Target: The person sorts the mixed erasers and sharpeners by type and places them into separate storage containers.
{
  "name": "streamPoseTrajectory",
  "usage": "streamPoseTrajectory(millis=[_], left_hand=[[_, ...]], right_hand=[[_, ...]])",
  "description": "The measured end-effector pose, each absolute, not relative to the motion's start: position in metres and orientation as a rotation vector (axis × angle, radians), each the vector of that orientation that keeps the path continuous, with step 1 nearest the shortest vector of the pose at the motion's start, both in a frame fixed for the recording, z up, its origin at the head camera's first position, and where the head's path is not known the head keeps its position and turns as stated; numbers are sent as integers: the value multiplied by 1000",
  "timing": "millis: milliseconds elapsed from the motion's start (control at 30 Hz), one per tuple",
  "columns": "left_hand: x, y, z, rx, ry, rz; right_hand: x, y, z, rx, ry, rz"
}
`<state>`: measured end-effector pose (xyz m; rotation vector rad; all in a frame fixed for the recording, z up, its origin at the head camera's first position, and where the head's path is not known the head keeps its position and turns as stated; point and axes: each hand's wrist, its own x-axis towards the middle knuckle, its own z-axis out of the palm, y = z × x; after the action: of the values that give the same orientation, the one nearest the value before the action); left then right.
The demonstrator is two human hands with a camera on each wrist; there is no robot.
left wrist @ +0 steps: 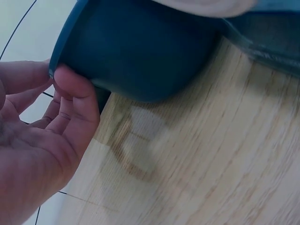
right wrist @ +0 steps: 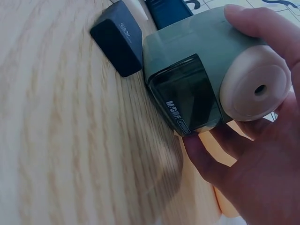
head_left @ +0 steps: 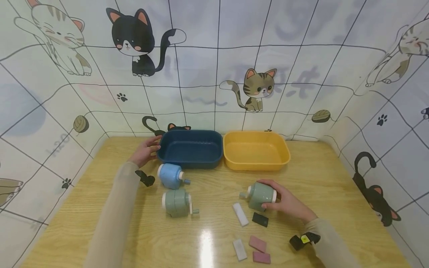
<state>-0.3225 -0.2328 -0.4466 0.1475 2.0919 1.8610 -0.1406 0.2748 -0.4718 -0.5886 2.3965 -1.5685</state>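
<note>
right hand [head_left: 285, 201] in play, fingers and thumb bent round a green pencil sharpener [head_left: 261, 196], gripping it by the body! it's at the right of the wooden table [head_left: 207, 201], on the person's side of the yellow bin [head_left: 256, 166], crank [head_left: 243, 194] pointing left, pale round end [right wrist: 255, 84] turned toward the wrist, a dark see-through drawer [right wrist: 187, 96] showing. whether it touches the tabletop, i can't tell. near it lie a black block [head_left: 260, 219] and a white block [head_left: 240, 214]; closer to the person, another white block [head_left: 239, 249] and two pink blocks [head_left: 257, 243]. and across to the left, left hand [head_left: 145, 152] has the end rim of the dark blue bin [head_left: 197, 163] pinched between thumb and fingers! that bin sits right beside the yellow one. just in front of it, a blue sharpener [head_left: 170, 176]; nearer still, a second green sharpener [head_left: 177, 203], crank to the right.
</note>
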Motion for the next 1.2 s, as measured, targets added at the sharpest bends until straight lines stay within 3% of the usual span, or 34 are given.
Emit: streamPoseTrajectory(millis=[500, 933, 1200], left_hand=[[-330, -235, -456, 152, 2193, 1782], [-316, -228, -431, 150, 2170, 1775], [-329, -233, -450, 141, 2199, 1794]], right_hand=[[-141, 274, -480, -648, 2405, -1631], [-148, 264, -466, -668, 2519, -1528], [-157, 256, -459, -678, 2482, -1544]])
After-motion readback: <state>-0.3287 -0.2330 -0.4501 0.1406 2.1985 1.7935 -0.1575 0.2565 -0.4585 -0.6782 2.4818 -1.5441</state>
